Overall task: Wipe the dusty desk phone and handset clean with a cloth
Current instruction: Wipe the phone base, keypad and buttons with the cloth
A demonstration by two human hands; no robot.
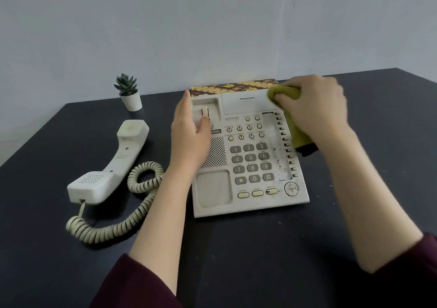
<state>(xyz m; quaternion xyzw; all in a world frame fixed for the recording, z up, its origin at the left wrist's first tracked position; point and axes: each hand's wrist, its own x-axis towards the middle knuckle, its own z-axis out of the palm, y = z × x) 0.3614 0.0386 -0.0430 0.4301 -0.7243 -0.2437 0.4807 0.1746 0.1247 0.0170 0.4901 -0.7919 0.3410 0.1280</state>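
While the left hand (189,128) lies flat on the left side of the desk phone (248,156), its fingers straight and resting over the empty cradle, the right hand (314,104) works at the far right corner. The grip of the right hand is closed around a green cloth (283,93): the fingers are curled over a bunched part of it, which touches the top panel of the phone just beside the printed brand name. The rest of the cloth hangs down along the right edge of the phone, below the wrist. The right hand looks a little blurred.

The phone stands on a dark tabletop (260,248), near its middle. Grey dust and stains show on the strip right of the number keys and in the lower cradle hollow. The handset (111,163) lies off the phone, to its left on the tabletop, with the ear and mouth parts facing up. Its coiled cord (123,225) loops in front of it toward the phone. A small potted plant (128,93) stands behind the handset, and a patterned box (227,87) lies directly behind the phone.
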